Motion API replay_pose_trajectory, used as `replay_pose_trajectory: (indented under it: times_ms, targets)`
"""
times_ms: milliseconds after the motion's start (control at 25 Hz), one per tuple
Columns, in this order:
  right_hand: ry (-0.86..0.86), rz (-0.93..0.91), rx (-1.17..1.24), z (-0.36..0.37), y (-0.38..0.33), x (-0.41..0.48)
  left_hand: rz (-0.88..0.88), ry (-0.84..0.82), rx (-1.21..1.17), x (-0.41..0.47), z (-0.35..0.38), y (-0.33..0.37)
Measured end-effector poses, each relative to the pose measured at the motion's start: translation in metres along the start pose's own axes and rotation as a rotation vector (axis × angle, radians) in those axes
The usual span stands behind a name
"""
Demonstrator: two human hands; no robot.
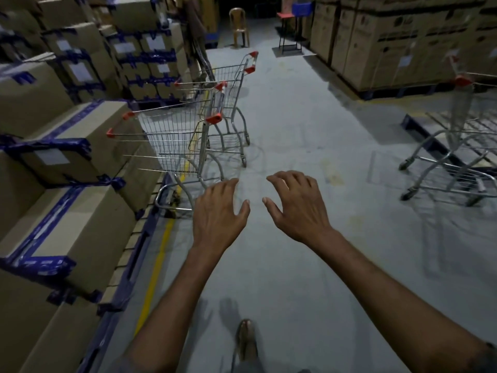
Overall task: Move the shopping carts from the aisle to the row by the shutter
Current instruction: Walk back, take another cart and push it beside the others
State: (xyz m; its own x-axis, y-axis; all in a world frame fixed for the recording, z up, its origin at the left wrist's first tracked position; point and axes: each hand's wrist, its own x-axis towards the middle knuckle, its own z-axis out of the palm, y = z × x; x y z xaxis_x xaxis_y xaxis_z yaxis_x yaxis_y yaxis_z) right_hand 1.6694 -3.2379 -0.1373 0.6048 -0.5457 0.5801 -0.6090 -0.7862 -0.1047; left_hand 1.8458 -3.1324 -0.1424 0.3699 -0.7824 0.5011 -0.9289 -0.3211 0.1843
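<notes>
grey floor (309, 135): aisle running between carton stacks | taped cartons (67, 162): stacked along the left | near cart (172, 138), far cart (231, 84): one behind the other, beside left cartons | third cart (457, 146): right edge, well apart | left hand (217, 214), right hand (298, 208): outstretched, fingers loosely spread, holding nothing, apart from carts

Ahead left, near cart (172, 141) just before far cart (231, 103), both beside left boxes (67, 157). At right, third cart (457, 146) before right boxes (390, 44). Far back down the aisle, chair (238, 25) left of stool (290, 30).
</notes>
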Motion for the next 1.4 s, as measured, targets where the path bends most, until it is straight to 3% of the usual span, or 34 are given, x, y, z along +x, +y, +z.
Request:
replay_pose_trajectory:
  times_ms: [400, 720, 1120, 1400]
  targets:
    - [-0.037, 0.073, 0.019, 0.117, 0.029, 0.188, 0.012, -0.062, -0.076, 0.193, 0.083, -0.088]
    - [-0.054, 0.075, 0.118, 0.190, 0.087, 0.294, -0.011, -0.087, -0.119, 0.304, 0.159, -0.106]
    - [-0.239, -0.158, 0.203, 0.290, 0.220, 0.424, -0.215, -0.085, -0.071, 0.442, 0.274, -0.086]
    - [-0.320, -0.300, 0.243, 0.355, 0.251, 0.512, -0.326, -0.040, -0.007, 0.503, 0.309, -0.104]
